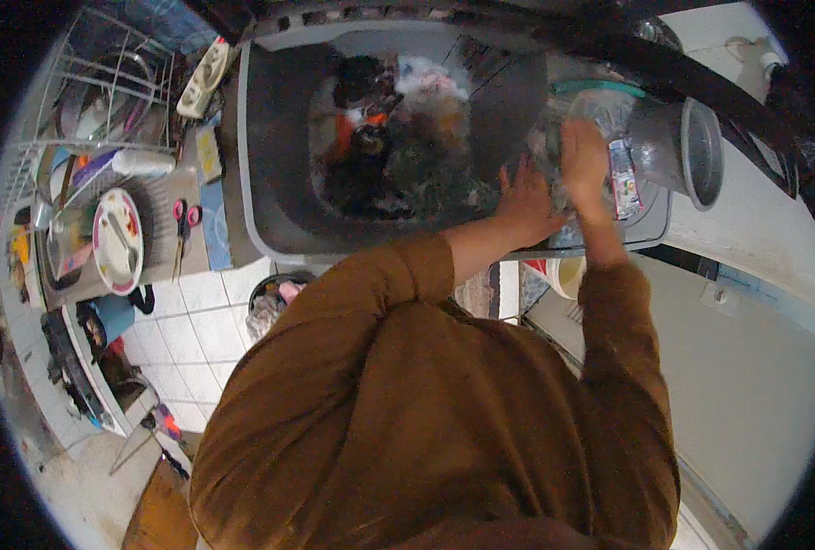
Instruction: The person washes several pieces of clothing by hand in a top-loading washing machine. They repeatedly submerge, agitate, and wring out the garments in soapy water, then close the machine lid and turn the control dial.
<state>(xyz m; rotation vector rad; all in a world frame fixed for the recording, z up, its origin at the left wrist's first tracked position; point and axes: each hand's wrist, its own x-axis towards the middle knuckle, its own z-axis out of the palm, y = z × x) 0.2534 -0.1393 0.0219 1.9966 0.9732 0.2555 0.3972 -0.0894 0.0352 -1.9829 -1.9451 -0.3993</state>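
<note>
A grey laundry sink (275, 165) lies before me, its basin holding a wet, dark pile of clothes (371, 165) with white and orange pieces in it. My left hand (525, 203) rests at the basin's right side, fingers spread. Close beside it, over the sink's right-hand part, my right hand (584, 158) is stretched out with its fingers side by side. What lies under my palms is blurred, and I cannot make out anything held. Just right of my right hand lies a small colourful packet (624, 179). A translucent grey bucket (701, 151) lies tipped beyond it.
At the left, a wire dish rack (105, 87), a white plate (118, 240), pink-handled scissors (182, 225) and a power strip (208, 78) crowd the counter. A container of cloth (265, 307) stands on the tiled floor below. A dark curved band (664, 69) crosses the upper right.
</note>
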